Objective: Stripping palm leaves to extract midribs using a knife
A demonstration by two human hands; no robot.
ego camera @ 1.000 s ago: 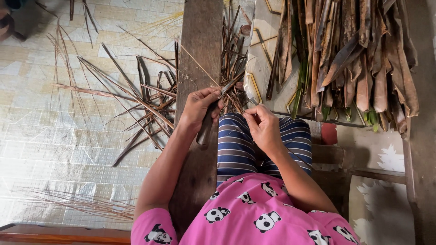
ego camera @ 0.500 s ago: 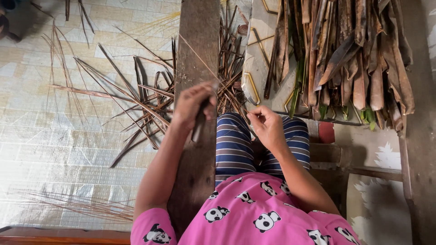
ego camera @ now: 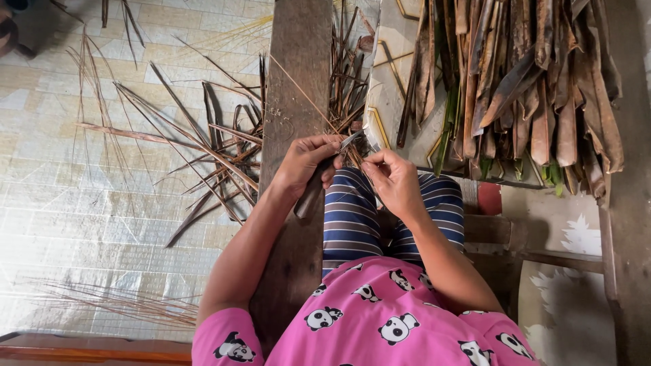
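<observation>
Here, seen from the head camera, my left hand [ego camera: 304, 161] is curled round a knife [ego camera: 319, 183]: its dark handle runs down out of the fist over the plank [ego camera: 298, 61], and the pale blade tip shows just past the fingers, pointing toward the right hand [ego camera: 393, 181]. My right hand sits just beside it, thumb and forefinger pressed together on a thin leaf rib [ego camera: 298, 88] — a pale, straw-like line that rises from the pinch up and to the left across the plank. The two hands nearly touch above the striped knee [ego camera: 352, 217]; whether the blade touches the rib I cannot tell.

The plank runs from the top edge of the view down to my lap, between the tiled floor [ego camera: 81, 203] on the left and a patterned board [ego camera: 390, 88] on the right. Dark strips [ego camera: 203, 156] lie scattered on the floor against the plank's left edge, with more wedged between the plank and the board. A bundle of brown leaves [ego camera: 522, 88] — some with green ends — lies across the board's far right side. Fine pale ribs [ego camera: 115, 301] lie loose on the floor near the lower left corner. A pink sleeve [ego camera: 224, 339] covers the left shoulder.
</observation>
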